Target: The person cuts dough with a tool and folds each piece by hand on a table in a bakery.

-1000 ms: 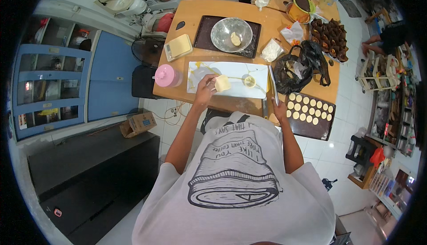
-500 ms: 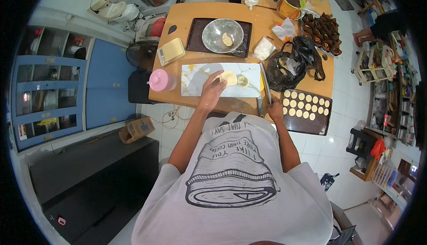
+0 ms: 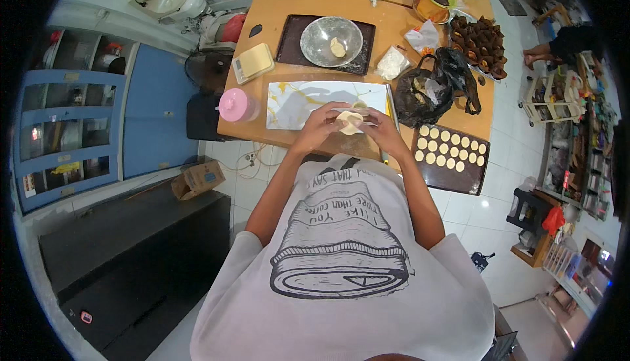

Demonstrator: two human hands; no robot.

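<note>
Above the near edge of the white marble-patterned board (image 3: 287,106), both my hands hold one pale, flat piece of dough (image 3: 351,125). My left hand (image 3: 319,127) pinches its left side, while my right hand (image 3: 383,130) has its fingers closed on the right side. The piece looks bent in the middle, and the fingers cover part of its rim. Another bit of dough, partly hidden behind the hands, lies on the board. To the right, a dark baking tray (image 3: 441,178) carries several small dough rounds (image 3: 445,148) in rows.
Beyond the board, a metal bowl (image 3: 321,36) with a dough lump sits on a dark tray (image 3: 289,47). A scale (image 3: 254,63) and a pink lidded container (image 3: 237,105) stand at the left. A black plastic bag (image 3: 426,92) and brown paper cups (image 3: 479,46) occupy the right.
My right hand has left the long thin tool at the board's right edge and come to the dough. The dough, held by my left hand, has moved slightly right and nearer to me.
</note>
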